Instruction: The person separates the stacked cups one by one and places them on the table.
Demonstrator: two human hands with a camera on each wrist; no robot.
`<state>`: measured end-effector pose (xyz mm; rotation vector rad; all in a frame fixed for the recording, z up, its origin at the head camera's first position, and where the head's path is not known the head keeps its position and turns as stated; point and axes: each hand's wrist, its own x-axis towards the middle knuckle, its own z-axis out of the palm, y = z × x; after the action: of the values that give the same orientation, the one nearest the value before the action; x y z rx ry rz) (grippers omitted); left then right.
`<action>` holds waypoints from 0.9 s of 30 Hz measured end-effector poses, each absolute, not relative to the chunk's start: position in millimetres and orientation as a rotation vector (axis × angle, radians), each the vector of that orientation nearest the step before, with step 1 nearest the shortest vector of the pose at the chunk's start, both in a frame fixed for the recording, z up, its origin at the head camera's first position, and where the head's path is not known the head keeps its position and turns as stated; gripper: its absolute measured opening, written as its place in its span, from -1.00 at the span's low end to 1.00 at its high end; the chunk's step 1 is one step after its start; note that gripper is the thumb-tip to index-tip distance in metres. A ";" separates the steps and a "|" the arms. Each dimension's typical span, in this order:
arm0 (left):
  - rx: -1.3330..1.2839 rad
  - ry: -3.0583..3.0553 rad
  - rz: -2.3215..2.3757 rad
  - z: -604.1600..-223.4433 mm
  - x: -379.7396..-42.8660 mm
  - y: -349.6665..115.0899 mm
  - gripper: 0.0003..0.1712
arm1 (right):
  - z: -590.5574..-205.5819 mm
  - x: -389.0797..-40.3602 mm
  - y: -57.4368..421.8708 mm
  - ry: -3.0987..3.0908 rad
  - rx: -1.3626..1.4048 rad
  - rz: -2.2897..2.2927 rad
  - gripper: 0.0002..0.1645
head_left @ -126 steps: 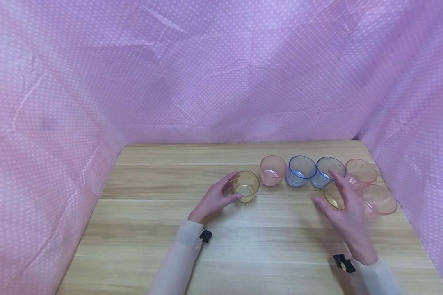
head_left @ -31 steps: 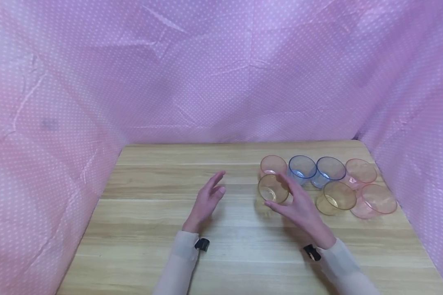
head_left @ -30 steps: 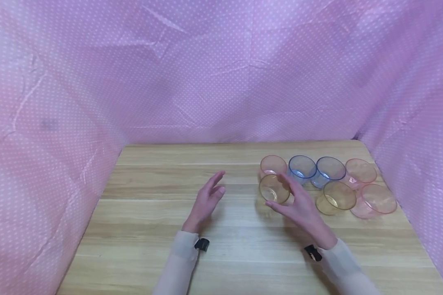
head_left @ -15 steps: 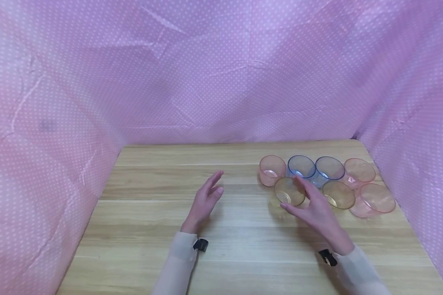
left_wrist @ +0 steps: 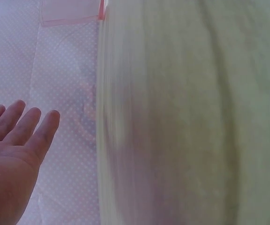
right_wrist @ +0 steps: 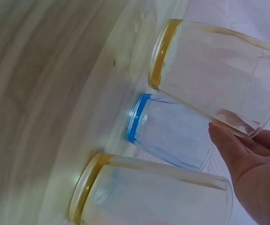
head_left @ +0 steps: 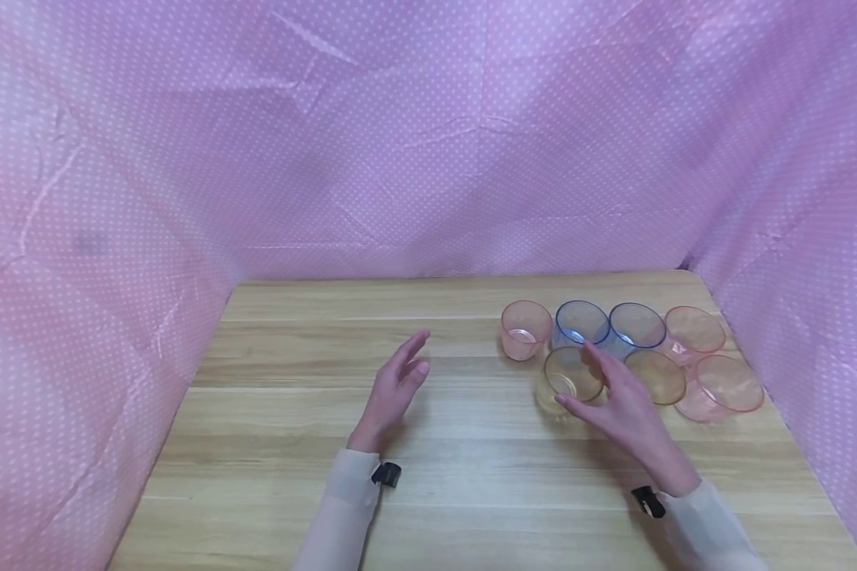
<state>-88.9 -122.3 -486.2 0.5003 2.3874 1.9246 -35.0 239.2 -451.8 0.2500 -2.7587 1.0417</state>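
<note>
My right hand (head_left: 630,416) holds a clear yellow cup (head_left: 566,371) near its rim, thumb on the near side and fingers on the far side. In the right wrist view this cup (right_wrist: 210,70) leans a little, its base seemingly off the table. A blue cup (head_left: 580,317) stands just behind it, and a second yellow cup (head_left: 660,377) stands to its right, partly covered by the hand. Holding nothing, my left hand (head_left: 389,392) hovers over the table left of the cups. Its fingers (left_wrist: 24,124) are loosely extended in the left wrist view.
The back row has a pink cup (head_left: 524,323) at left, another blue cup (head_left: 637,321) and a pink cup (head_left: 696,327). One more pink cup (head_left: 734,382) stands front right. Pink dotted cloth (head_left: 428,159) surrounds the wooden table (head_left: 293,357).
Earlier my left hand held the yellow cup farther left. The left hand has since released it and drawn back; my right hand took hold and moved it right, towards the second yellow cup.
</note>
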 end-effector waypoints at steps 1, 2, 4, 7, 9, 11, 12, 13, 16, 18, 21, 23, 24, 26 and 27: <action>0.501 2.385 1.930 -486.1 -88.7 -122.5 -0.39 | -452.2 -35.2 239.7 -2.762 0.255 1.037 0.15; 0.503 2.383 1.935 -486.2 -88.6 -122.5 -0.39 | -452.7 -35.4 240.2 -2.765 0.260 1.029 0.15; 0.506 2.382 1.936 -486.2 -88.5 -122.5 -0.39 | -453.5 -35.8 241.0 -2.769 0.270 1.009 0.15; 0.501 2.387 1.935 -485.9 -88.2 -122.4 -0.40 | -454.2 -35.7 241.9 -2.777 0.276 0.987 0.14; 0.495 2.391 1.933 -485.7 -87.9 -122.4 -0.40 | -454.6 -35.3 242.4 -2.785 0.275 0.982 0.13; 0.494 2.391 1.932 -485.6 -87.6 -122.5 -0.41 | -455.1 -35.0 242.9 -2.795 0.272 0.979 0.13; 0.495 2.391 1.930 -485.5 -87.4 -122.6 -0.41 | -455.5 -34.9 243.2 -2.801 0.270 0.977 0.13; 0.497 2.390 1.931 -485.4 -87.3 -122.6 -0.41 | -455.7 -34.7 243.3 -2.807 0.267 0.975 0.13; 0.508 2.388 1.930 -485.2 -87.6 -123.2 -0.40 | -456.2 -35.0 243.2 -2.815 0.260 0.965 0.11; 0.504 2.392 1.927 -484.8 -88.1 -123.7 -0.40 | -456.5 -35.7 242.5 -2.812 0.265 0.957 0.09; 0.501 2.393 1.929 -484.5 -89.0 -124.2 -0.40 | -456.9 -36.7 241.2 -2.794 0.278 0.936 0.03; 0.499 2.388 1.939 -483.5 -89.0 -124.1 -0.40 | -457.5 -37.0 240.2 -2.785 0.283 0.923 0.01; 0.501 2.386 1.944 -483.3 -89.0 -124.1 -0.40 | -457.7 -36.9 239.7 -2.781 0.282 0.919 0.00; 0.505 2.383 1.954 -482.6 -88.5 -124.1 -0.39 | -458.5 -36.5 239.0 -2.769 0.278 0.910 -0.01; 0.508 2.381 1.958 -482.4 -88.4 -124.0 -0.39 | -458.7 -36.3 238.5 -2.760 0.277 0.910 -0.01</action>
<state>-88.4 -124.0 -482.4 0.5082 2.3813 1.9578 -36.3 238.5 -458.7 0.2771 -2.7602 0.9102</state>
